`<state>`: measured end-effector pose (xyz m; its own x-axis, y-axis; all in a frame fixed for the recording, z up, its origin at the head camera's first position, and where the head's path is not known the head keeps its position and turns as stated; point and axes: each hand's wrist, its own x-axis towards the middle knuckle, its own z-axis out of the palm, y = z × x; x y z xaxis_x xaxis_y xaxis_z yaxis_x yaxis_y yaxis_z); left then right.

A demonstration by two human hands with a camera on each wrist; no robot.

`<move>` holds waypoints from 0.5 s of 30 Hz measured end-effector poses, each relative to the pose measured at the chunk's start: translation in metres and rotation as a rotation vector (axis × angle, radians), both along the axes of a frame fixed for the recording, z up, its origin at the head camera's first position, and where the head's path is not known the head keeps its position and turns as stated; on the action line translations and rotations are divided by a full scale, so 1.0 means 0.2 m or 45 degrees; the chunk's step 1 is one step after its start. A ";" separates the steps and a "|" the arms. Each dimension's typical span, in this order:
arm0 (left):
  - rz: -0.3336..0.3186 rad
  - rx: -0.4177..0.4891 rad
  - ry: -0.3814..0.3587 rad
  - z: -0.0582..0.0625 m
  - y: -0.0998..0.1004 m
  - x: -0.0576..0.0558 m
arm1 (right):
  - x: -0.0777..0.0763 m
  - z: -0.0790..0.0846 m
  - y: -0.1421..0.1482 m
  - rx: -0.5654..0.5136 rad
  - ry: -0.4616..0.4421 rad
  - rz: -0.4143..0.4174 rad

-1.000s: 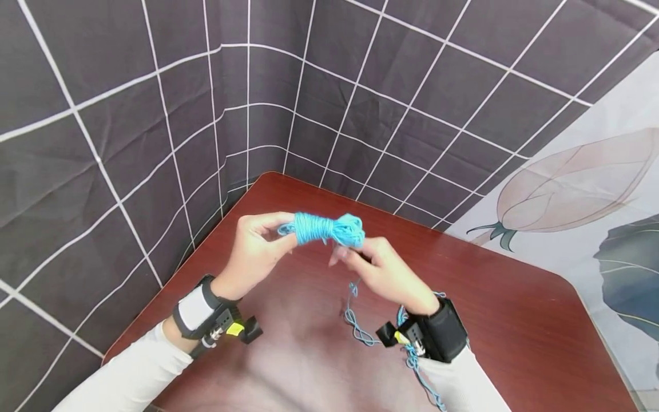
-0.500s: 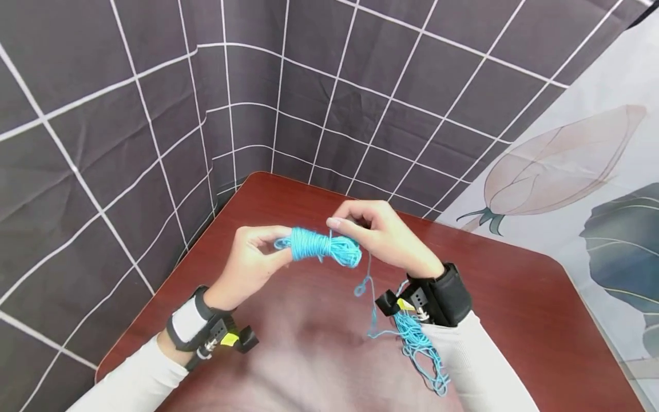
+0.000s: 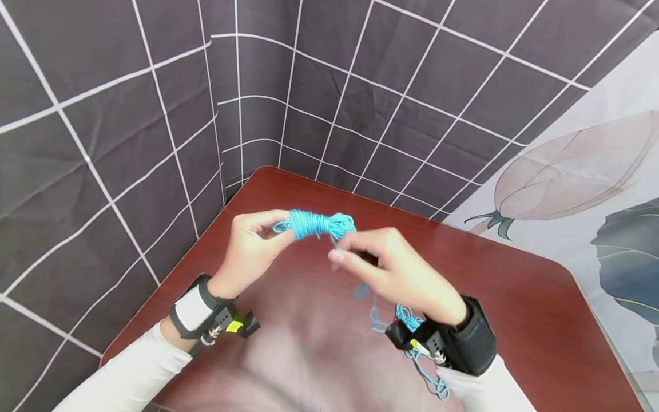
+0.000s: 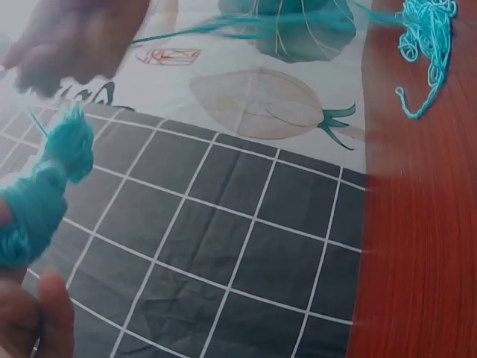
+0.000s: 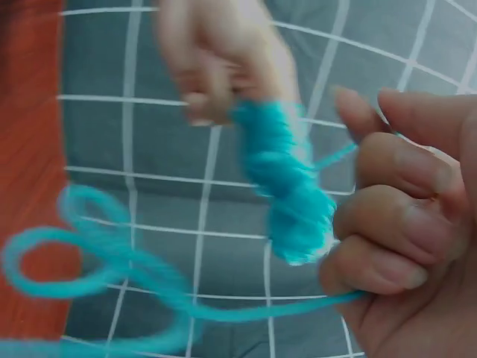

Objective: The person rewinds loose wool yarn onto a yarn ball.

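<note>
Head view shows a bundle of blue cord [image 3: 321, 224] held up above the table [image 3: 515, 286], between the person's two hands, its middle wrapped round with turns and its looped end facing the right hand. At the bundle's left end is the left hand [image 3: 252, 243], its thumb and index finger clamped on the wrapped part, with a few small loops poking out between them. Just beside the bundle's right end is the right hand [image 3: 396, 272], its fingers curled in; the right wrist view shows them clamped on a strand [image 5: 272, 311]. That strand runs from the bundle into the fingers and comes out below the lowest one, trailing into blurred loops. Whether the right fingertips touch the bundle, I cannot tell.

Right of the bundle and nearer the person, a loose heap of cord [image 4: 431, 33] lies on the table, partly hidden in the head view by the right wrist strap [image 3: 471, 337]. Left of the bundle and nearer the person is the left wrist strap [image 3: 193, 309]. Beyond the bundle hangs a dark cloth with white grid lines [image 3: 407, 131]; far to its right is a pale cloth printed with a pink bud [image 3: 561, 171]
</note>
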<state>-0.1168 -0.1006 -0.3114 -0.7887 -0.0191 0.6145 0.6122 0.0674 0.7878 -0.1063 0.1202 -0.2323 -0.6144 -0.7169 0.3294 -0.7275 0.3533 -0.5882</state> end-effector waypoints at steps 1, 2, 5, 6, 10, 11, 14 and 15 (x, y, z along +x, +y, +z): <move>-0.030 -0.002 -0.003 0.00 0.00 0.01 | -0.01 0.03 -0.01 -0.030 -0.009 0.001; -0.063 -0.006 -0.006 0.00 -0.01 0.02 | -0.03 0.06 -0.02 -0.063 -0.026 -0.006; -0.159 -0.003 -0.018 0.00 -0.01 0.04 | -0.08 0.10 -0.04 -0.128 -0.118 -0.044; -0.188 0.009 -0.022 0.00 -0.02 0.05 | -0.10 0.09 -0.04 -0.137 -0.151 -0.053; -0.186 0.036 -0.025 0.00 -0.01 0.05 | -0.13 -0.05 -0.02 -0.138 -0.251 -0.035; -0.168 0.039 -0.025 0.00 -0.01 0.05 | -0.13 -0.10 -0.01 -0.125 -0.248 -0.033; -0.058 0.024 -0.020 0.01 -0.02 0.03 | -0.08 -0.20 0.01 -0.035 -0.188 -0.054; -0.020 0.019 -0.016 0.01 -0.02 0.02 | -0.05 -0.22 0.01 0.003 -0.152 -0.058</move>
